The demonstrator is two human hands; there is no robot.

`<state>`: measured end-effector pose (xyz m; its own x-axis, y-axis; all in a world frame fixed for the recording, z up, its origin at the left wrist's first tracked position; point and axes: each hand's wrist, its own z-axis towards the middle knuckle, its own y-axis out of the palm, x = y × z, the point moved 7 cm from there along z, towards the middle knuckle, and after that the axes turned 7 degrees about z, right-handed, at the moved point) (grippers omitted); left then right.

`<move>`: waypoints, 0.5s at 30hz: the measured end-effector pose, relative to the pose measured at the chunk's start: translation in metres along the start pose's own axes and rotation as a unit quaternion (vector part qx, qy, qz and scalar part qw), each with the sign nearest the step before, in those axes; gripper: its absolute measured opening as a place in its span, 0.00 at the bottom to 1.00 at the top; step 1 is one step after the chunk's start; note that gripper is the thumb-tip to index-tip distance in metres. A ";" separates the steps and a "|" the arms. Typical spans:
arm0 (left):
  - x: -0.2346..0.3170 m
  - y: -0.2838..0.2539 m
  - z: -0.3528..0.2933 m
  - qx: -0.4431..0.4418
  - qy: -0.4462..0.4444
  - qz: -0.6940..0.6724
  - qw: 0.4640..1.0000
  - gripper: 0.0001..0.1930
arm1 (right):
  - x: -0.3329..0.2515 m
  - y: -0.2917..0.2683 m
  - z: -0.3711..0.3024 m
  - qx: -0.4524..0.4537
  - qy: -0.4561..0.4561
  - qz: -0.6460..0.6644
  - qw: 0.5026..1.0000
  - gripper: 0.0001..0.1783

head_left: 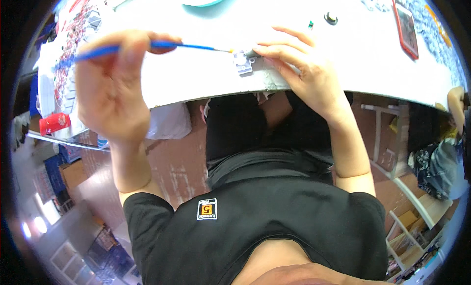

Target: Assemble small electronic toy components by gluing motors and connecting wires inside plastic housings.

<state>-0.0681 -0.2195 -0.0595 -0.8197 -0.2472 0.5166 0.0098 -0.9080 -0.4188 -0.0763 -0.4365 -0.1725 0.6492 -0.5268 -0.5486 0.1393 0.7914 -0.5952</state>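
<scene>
My left hand (115,84) is closed around a slim blue paintbrush (196,45), raised above the left part of the white table. The brush's fine tip points right and meets the upper edge of a small pale grey piece (243,64) lying near the table's front edge; whether it touches cannot be made out. From the other side, my right hand (306,64) reaches in with thumb and forefinger drawn together at that piece's upper right corner. Its remaining fingers stretch out over the tabletop.
A teal-rimmed dish (208,2) stands at the far edge of view. Beyond my right hand lie a small green bit (310,25) and a round black part (331,18). A red-edged phone (406,32) is farther right, a red packet (55,123) at left. Another person's arm (456,106) shows at right.
</scene>
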 end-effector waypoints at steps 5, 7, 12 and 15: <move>0.000 0.029 -0.026 -0.052 -0.039 0.039 0.997 0.08 | 0.003 0.000 -0.003 0.003 -0.002 -0.004 1.000 0.14; -0.005 0.038 -0.032 -0.088 -0.049 0.078 0.992 0.09 | 0.001 0.000 -0.002 -0.002 0.001 -0.007 1.000 0.15; -0.001 0.045 -0.037 -0.152 -0.004 0.087 0.985 0.13 | 0.002 0.000 -0.004 0.003 -0.005 -0.011 1.000 0.15; 0.001 0.035 -0.033 -0.135 -0.037 0.071 0.988 0.12 | -0.005 -0.002 0.000 -0.037 -0.012 -0.032 0.999 0.16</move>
<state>-0.0879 -0.2402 -0.0981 -0.7764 -0.3997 0.4873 -0.0390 -0.7412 -0.6702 -0.0800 -0.4355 -0.1680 0.6582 -0.5677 -0.4944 0.1268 0.7310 -0.6705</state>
